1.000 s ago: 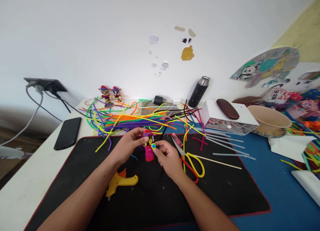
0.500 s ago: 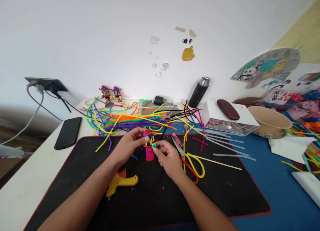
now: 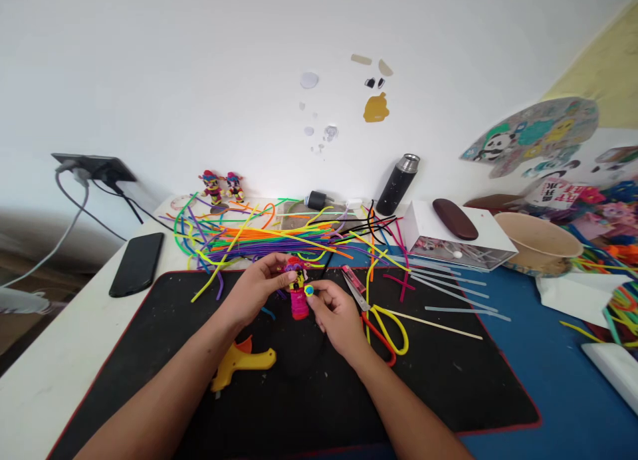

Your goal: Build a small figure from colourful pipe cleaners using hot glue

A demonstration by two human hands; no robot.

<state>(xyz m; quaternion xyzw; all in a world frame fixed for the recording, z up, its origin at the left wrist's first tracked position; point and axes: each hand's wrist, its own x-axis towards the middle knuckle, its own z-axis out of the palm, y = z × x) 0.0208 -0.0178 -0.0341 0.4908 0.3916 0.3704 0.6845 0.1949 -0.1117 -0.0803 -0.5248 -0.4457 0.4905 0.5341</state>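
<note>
My left hand (image 3: 262, 284) is closed on a small pipe-cleaner doll (image 3: 299, 303) with a red and purple head and a magenta lower body. The doll is upright above the black mat (image 3: 309, 393). Thumb and forefinger of my right hand (image 3: 335, 308) pinch a small yellow-and-blue round piece (image 3: 310, 291) beside the doll's right side; whether the two touch I cannot tell. Below my left hand lies a yellow glue gun (image 3: 246, 360), partly behind my forearm. To the right of my right hand are scissors (image 3: 386, 330) with yellow and red handles.
Many coloured pipe cleaners (image 3: 269, 240) lie behind my hands, with two finished-looking dolls (image 3: 222, 186) at the wall. Glue sticks (image 3: 453, 287), a wooden stick (image 3: 433, 324), a white box (image 3: 488, 227), a black flask (image 3: 397, 184), a bowl (image 3: 538, 237) and a phone (image 3: 136, 264) surround the mat.
Almost nothing differs. Both hands keep their grips in nearly the same place, and the view has shifted very slightly.
</note>
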